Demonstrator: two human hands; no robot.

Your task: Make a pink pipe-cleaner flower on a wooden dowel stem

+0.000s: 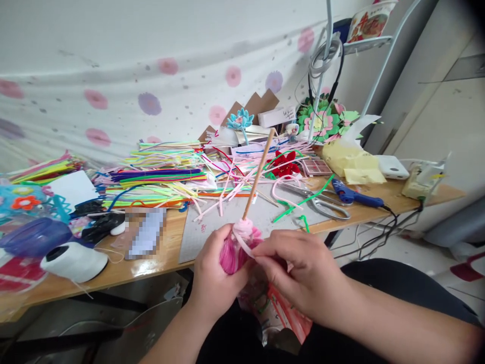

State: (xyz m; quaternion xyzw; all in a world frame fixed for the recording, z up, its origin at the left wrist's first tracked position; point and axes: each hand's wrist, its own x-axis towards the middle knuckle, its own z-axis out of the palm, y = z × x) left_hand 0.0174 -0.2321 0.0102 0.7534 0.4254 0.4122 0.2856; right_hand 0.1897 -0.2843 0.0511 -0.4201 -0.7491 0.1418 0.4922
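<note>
My left hand [214,270] is wrapped around a bright pink flower-like bundle [229,257]. A thin wooden stick [259,174] rises from it, leaning up to the right. Pale pink wrapping [243,227] circles the point where stick and bundle meet. From that wrapping runs a pale pink strip [243,244], its end pinched between the thumb and fingers of my right hand [303,268]. Whether the strip is tape or fuzzy wire I cannot tell. My left palm and fingers hide much of the bundle.
Pipe cleaners [159,175] in many colours cover the table's back. Scissors [329,206] and a blue glue gun [356,194] lie right of the grey cutting mat [197,227]. A white thread cone [76,262] lies left. A plastic bag [290,318] is below my hands.
</note>
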